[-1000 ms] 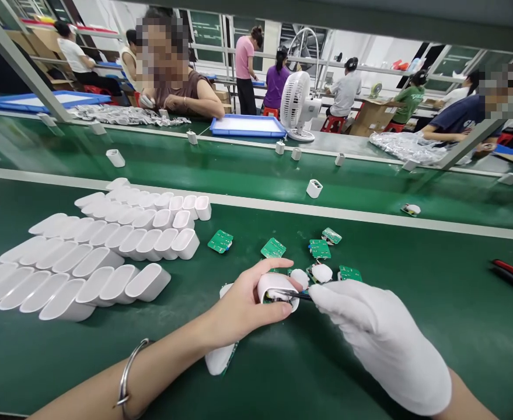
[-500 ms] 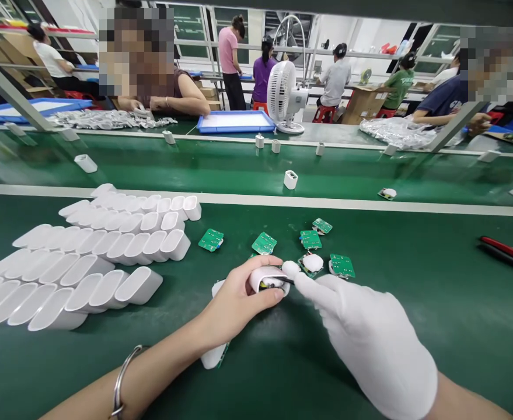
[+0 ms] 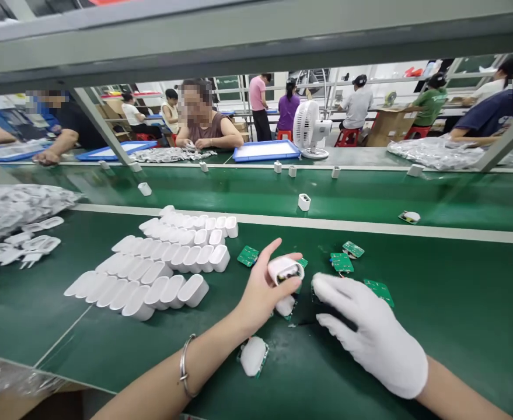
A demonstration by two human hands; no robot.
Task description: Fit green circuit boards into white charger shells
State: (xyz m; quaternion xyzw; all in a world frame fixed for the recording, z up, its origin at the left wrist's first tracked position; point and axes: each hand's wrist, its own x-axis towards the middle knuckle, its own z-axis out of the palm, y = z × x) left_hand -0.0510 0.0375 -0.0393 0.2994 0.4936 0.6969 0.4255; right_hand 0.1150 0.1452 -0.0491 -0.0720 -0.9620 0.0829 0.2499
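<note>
My bare left hand (image 3: 262, 289) holds a white oval plastic housing (image 3: 286, 269) between thumb and fingers. Its open end faces me, and electronic parts show inside. My right hand (image 3: 365, 329), in a white glove, is just right of it, thumb and forefinger parted, fingertips by a circuit board (image 3: 315, 289) that they mostly cover. A thin black tool (image 3: 307, 322) sticks out beside the gloved thumb; the rest is hidden in the hand. Below my left hand lie a board with a white pad (image 3: 286, 306) and another white-padded board (image 3: 254, 356).
Rows of white housings (image 3: 168, 289) stand at left. Green circuit boards (image 3: 341, 262) lie beyond my right hand. White plug parts (image 3: 32, 248) are heaped far left. A green conveyor belt (image 3: 238, 189) carries a housing (image 3: 304, 202). Co-workers sit beyond it, near a fan (image 3: 307, 125).
The view has tilted up and shifted left. My right hand has drawn away from the housing to the board beside it, thumb and forefinger parting. My left hand has kept the housing.
</note>
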